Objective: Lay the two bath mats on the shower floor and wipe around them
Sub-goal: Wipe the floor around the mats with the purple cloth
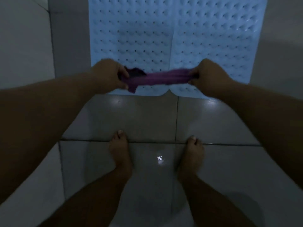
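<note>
While the 2 pale blue bath mats (131,38) (213,38) lie side by side, edges touching, on the tiled shower floor (142,117), a purple cloth (157,78) is stretched above their near edge. Left hand (108,75) and right hand (208,76) each grip 1 end in closed fingers. No writing is legible anywhere.

We see bare tile floor (144,118) open between our feet (120,149) and the mats (131,38); a wall (24,46) closes the left.

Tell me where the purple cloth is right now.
In the head view the purple cloth is stretched between the left hand and right hand, over the near edge of the blue mats.
</note>
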